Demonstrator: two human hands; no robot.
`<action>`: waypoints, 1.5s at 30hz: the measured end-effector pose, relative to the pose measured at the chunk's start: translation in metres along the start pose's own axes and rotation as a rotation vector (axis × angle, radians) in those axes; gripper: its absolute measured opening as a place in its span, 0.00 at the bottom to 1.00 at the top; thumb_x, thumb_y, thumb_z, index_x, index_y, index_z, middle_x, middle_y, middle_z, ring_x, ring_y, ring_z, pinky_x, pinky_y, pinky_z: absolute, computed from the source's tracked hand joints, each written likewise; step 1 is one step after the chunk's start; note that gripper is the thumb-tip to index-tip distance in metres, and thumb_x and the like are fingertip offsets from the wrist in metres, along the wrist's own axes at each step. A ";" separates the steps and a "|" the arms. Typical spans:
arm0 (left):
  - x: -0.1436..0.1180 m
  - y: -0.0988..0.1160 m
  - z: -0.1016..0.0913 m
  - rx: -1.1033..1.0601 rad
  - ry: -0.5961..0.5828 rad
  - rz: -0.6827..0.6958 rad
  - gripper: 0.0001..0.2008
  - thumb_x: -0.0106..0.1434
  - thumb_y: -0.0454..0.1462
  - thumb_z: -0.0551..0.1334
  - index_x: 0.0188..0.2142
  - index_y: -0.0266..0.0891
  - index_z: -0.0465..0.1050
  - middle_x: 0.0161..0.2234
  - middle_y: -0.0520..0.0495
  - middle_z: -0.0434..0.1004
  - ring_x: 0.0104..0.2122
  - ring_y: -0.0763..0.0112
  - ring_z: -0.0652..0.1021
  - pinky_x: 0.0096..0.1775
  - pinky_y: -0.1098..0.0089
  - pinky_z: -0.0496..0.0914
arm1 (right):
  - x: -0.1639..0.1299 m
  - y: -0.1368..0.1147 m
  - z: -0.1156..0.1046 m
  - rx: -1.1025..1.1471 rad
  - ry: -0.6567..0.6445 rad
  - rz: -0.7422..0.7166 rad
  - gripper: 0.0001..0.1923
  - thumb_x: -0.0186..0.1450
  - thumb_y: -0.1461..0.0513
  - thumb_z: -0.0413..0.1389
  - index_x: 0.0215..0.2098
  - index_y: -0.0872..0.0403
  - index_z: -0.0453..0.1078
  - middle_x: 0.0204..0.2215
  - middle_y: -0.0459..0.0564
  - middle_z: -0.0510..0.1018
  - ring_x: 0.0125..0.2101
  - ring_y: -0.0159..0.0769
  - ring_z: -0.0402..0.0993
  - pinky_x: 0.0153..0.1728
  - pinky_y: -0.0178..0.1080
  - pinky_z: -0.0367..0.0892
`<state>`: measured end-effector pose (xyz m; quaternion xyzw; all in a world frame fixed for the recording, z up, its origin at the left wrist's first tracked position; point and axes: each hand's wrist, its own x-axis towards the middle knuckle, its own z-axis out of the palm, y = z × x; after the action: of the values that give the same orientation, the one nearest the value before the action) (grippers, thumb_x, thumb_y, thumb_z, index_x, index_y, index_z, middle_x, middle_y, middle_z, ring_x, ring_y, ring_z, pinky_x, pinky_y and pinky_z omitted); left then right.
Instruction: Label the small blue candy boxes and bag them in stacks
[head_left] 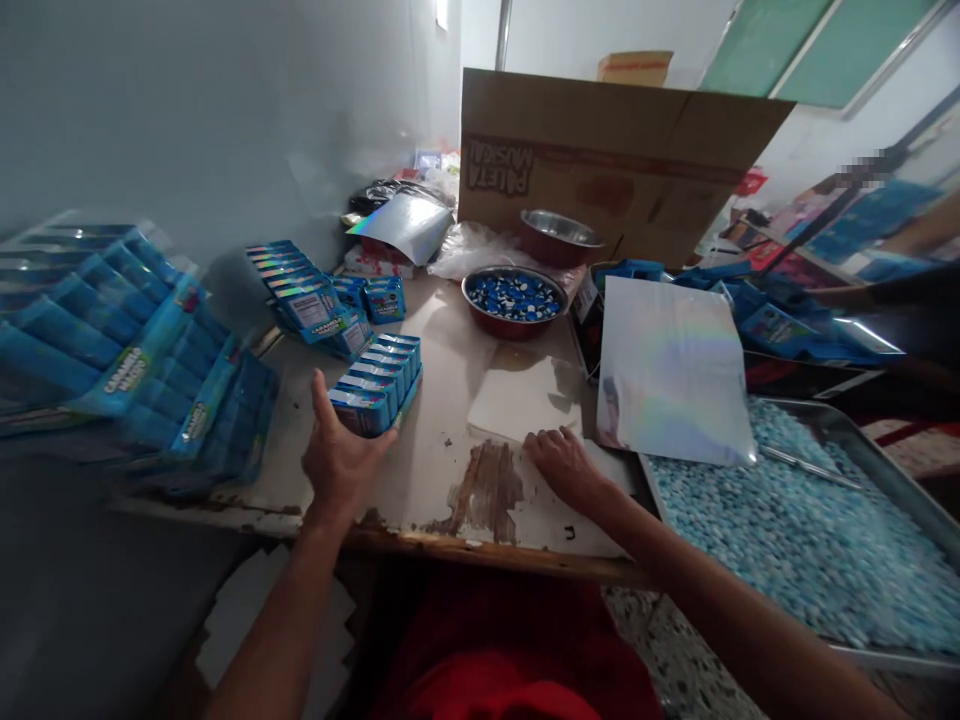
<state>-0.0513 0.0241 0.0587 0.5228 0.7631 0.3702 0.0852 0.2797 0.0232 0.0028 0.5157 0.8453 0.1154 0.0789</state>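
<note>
My left hand (pixel 341 462) is closed round the near end of a display box of blue candy packets (pixel 386 375), thumb raised at its left side and fingers at its lower right edge. The box stands on the worn white table (pixel 435 480), its packets in a row. My right hand (pixel 561 462) lies on the near edge of some flat white sheets (pixel 521 395), fingers slightly bent and not gripping anything I can see. A shiny silvery sheet (pixel 675 370) lies to the right of that hand.
Filled blue display boxes (pixel 135 350) are stacked at left, more (pixel 307 300) behind. A bowl of blue-wrapped candies (pixel 514 300) stands at the back before a cardboard box (pixel 600 160). A metal tray (pixel 652 490) of pale blue candies is at right, where another person's arm (pixel 900 295) shows.
</note>
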 end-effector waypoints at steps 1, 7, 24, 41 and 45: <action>-0.014 0.001 -0.010 0.056 -0.022 -0.007 0.65 0.51 0.54 0.74 0.75 0.46 0.35 0.60 0.29 0.72 0.51 0.27 0.78 0.46 0.35 0.71 | -0.001 0.001 -0.001 -0.001 -0.016 -0.001 0.15 0.69 0.73 0.48 0.47 0.60 0.73 0.43 0.60 0.78 0.44 0.49 0.74 0.45 0.46 0.66; -0.153 -0.018 -0.020 -0.037 -0.040 -0.045 0.62 0.47 0.51 0.76 0.73 0.44 0.43 0.60 0.30 0.69 0.53 0.35 0.77 0.50 0.44 0.74 | -0.002 0.005 -0.003 0.052 -0.036 0.070 0.15 0.68 0.73 0.47 0.41 0.61 0.75 0.41 0.62 0.79 0.43 0.49 0.74 0.44 0.46 0.63; -0.147 -0.022 -0.028 -0.699 -0.569 -0.659 0.50 0.46 0.55 0.75 0.64 0.45 0.60 0.51 0.37 0.77 0.50 0.44 0.80 0.46 0.53 0.76 | 0.019 0.070 -0.012 0.653 0.016 0.455 0.08 0.62 0.58 0.63 0.35 0.53 0.82 0.29 0.46 0.83 0.32 0.34 0.77 0.34 0.33 0.63; -0.103 -0.063 -0.053 -0.457 -0.555 -0.156 0.25 0.55 0.60 0.70 0.42 0.47 0.83 0.47 0.41 0.82 0.50 0.47 0.79 0.56 0.48 0.72 | 0.100 -0.062 -0.015 0.410 0.189 -0.256 0.10 0.72 0.63 0.50 0.36 0.54 0.72 0.31 0.46 0.75 0.25 0.28 0.57 0.26 0.38 0.43; -0.023 -0.048 -0.018 -0.187 -0.308 0.477 0.16 0.62 0.48 0.70 0.47 0.46 0.81 0.45 0.45 0.82 0.47 0.57 0.79 0.56 0.55 0.72 | 0.098 -0.060 -0.010 0.457 0.175 -0.247 0.09 0.72 0.62 0.52 0.34 0.55 0.71 0.31 0.46 0.75 0.24 0.28 0.56 0.26 0.37 0.43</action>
<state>-0.0860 -0.0126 0.0348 0.7272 0.5595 0.3648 0.1582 0.1810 0.0824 -0.0053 0.4012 0.9095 -0.0447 -0.0994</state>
